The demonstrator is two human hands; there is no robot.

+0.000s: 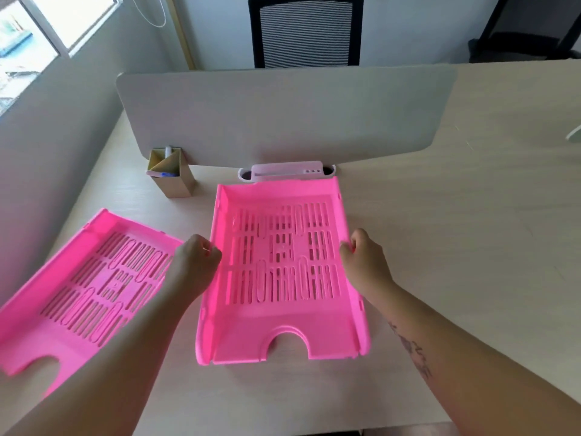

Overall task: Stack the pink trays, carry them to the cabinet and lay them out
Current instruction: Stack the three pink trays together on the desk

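While both hands, left hand (197,253) and right hand (361,251), pinch the side walls of the centre tray (283,316) on the counter (440,231), we judge a lopsided lift could knock the pen holder (172,174) or miss the second tray (63,294) lying left

A tan pen holder (171,176) stands beside the grey divider (283,114).

Light: bright daylight from the window (37,29), upper left of the divider (283,118).
Glare: window panes blown out.
Shadows: soft, faint, below the divider.
Distortion: wide-angle bending at edges.
Sharpness: slightly soft throughout.
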